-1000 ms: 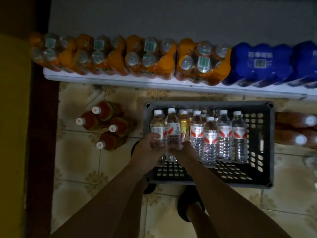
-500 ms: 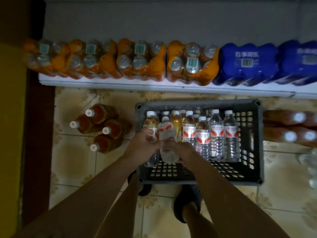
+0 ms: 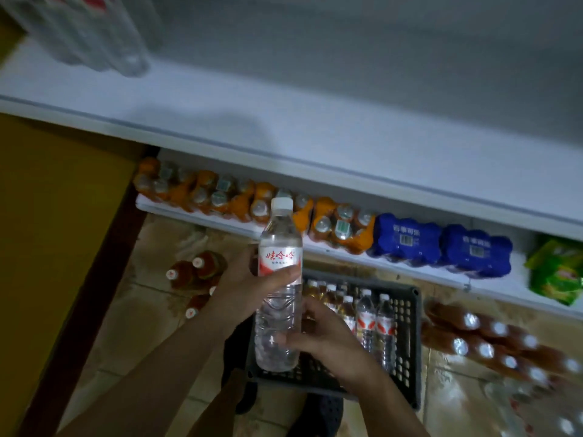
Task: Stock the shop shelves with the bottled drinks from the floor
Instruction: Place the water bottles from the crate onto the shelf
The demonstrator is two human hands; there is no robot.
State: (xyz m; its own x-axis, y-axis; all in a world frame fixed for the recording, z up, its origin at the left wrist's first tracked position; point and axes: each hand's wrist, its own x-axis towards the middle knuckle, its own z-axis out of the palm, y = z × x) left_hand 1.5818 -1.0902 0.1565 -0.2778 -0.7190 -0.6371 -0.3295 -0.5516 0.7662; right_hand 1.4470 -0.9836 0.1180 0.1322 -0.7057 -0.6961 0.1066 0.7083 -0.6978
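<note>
I hold a clear water bottle [image 3: 279,279] with a white cap and a red-and-white label upright above the crate. My left hand [image 3: 249,287] grips it around the label. My right hand [image 3: 321,334] grips its lower body from the right. Below them a dark plastic crate [image 3: 407,348] stands on the floor with several water and yellow drink bottles [image 3: 367,320] in it. A white shelf [image 3: 315,121] runs across the upper view, with blurred clear bottles [image 3: 94,36] at its far left.
On the bottom shelf sit orange shrink-wrapped packs [image 3: 220,197], two blue packs [image 3: 441,247] and a green pack [image 3: 558,272]. Brown tea bottles stand on the tiled floor at left [image 3: 195,272] and lie at right [image 3: 492,342]. A yellow wall [image 3: 47,216] borders the left.
Both hands have lifted one water bottle out of the crate to about the level of the bottom shelf. My view has tilted up, bringing the white upper shelf into sight.
</note>
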